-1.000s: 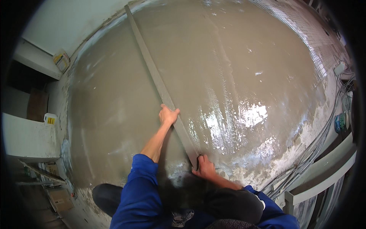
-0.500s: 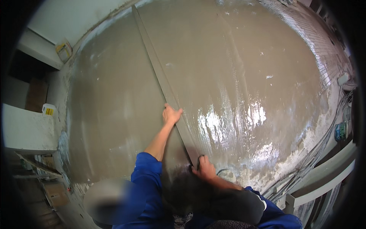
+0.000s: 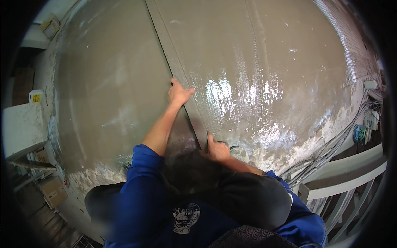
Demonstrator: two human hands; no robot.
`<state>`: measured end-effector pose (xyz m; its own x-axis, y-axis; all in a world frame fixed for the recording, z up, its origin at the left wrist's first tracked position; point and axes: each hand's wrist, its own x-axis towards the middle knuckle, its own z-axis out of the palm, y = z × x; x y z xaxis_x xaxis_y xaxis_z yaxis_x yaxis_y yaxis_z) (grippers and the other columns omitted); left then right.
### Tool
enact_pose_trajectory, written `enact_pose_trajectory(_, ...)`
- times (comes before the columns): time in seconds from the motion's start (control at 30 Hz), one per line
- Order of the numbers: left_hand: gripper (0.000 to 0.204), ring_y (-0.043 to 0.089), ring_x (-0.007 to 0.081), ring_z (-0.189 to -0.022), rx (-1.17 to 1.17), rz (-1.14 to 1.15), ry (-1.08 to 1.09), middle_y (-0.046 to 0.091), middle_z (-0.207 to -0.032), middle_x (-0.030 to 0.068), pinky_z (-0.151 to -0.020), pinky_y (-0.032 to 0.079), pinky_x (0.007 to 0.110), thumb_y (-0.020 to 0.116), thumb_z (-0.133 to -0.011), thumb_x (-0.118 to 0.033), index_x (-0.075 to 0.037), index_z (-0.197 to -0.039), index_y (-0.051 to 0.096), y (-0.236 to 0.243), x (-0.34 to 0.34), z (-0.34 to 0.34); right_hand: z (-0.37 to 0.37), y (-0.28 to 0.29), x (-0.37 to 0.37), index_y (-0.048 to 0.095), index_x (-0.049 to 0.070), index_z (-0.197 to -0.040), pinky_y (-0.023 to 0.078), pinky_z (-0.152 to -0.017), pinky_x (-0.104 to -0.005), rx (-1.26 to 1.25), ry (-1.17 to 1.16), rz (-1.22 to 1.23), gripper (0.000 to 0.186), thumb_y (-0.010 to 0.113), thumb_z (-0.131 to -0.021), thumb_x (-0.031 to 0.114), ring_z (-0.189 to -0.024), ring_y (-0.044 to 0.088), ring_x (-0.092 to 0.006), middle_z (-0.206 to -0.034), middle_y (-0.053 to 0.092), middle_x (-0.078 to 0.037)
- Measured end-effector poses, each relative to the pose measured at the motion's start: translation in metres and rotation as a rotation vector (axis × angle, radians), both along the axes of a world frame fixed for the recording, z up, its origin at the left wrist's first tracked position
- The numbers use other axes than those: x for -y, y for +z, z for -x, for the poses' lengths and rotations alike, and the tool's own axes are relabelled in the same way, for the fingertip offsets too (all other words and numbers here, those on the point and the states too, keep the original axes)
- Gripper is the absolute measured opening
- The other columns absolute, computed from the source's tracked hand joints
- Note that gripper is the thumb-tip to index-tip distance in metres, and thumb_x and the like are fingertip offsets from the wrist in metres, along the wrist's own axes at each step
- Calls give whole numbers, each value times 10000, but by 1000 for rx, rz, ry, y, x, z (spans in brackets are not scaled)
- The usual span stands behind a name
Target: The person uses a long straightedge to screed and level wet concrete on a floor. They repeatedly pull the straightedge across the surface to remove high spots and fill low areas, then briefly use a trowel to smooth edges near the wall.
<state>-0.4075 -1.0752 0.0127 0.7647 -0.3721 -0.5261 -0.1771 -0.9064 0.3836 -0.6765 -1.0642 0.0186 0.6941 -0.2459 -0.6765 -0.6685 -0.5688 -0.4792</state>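
Left grip (image 3: 180,92) and right grip (image 3: 218,149) clasp a long bar (image 3: 168,46) across wet screed (image 3: 111,82)

Pale emblem (image 3: 186,218) with lettering on blue shirt (image 3: 221,221), yellow label (image 3: 36,98) on white jug (image 3: 37,91), too small to read

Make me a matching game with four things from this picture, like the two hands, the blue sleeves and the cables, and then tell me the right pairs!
Things:
1. left hand
2. right hand
3. sleeves
4. cables

Places and colours:
A. grey, bunched along the right side
B. at the near end of the long bar
C. blue, on the person's arms
D. on the long bar, farther from the body

Right pairs: 1-D, 2-B, 3-C, 4-A
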Motion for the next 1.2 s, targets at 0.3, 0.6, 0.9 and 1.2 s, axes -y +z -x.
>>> enact_pose_trajectory(0.3, 1038, 598, 425, -1180, 46, 77, -25, 600, -1239, 334, -1018, 474, 440, 827, -748, -347, 147, -1426, 215, -18, 22, -33, -19, -7, 13, 247, -22, -1400, 528, -739, -559, 145, -2, 63, 897, 730, -813, 454, -799, 669, -491, -913, 683, -292)
enact_pose_trajectory(0.6, 1034, 576, 430, -1213, 0, 63, -22, 577, -1273, 341, -1043, 458, 447, 813, -764, -349, 141, -1435, 199, -16, 31, -21, -9, -5, 18, 246, -13, -1408, 528, -692, -552, 151, -48, 81, 911, 748, -801, 446, -778, 669, -481, -856, 688, -259)
enact_pose_trajectory(0.9, 1033, 572, 417, -1226, 79, 76, -36, 572, -1286, 335, -1039, 468, 431, 818, -744, -352, 155, -1415, 218, -22, 67, -59, -39, -16, 47, 272, 82, -1409, 542, -713, -557, 176, -88, 79, 870, 767, -795, 448, -855, 676, -466, -944, 692, -241)
enact_pose_trajectory(1.2, 1149, 543, 416, -1269, -72, 128, -2, 523, -1357, 342, -1070, 444, 429, 805, -752, -392, 165, -1486, 119, -39, 69, -68, -29, -28, 46, 321, 78, -1393, 538, -792, -555, 234, -153, 96, 810, 717, -812, 481, -919, 663, -471, -1023, 691, -207)
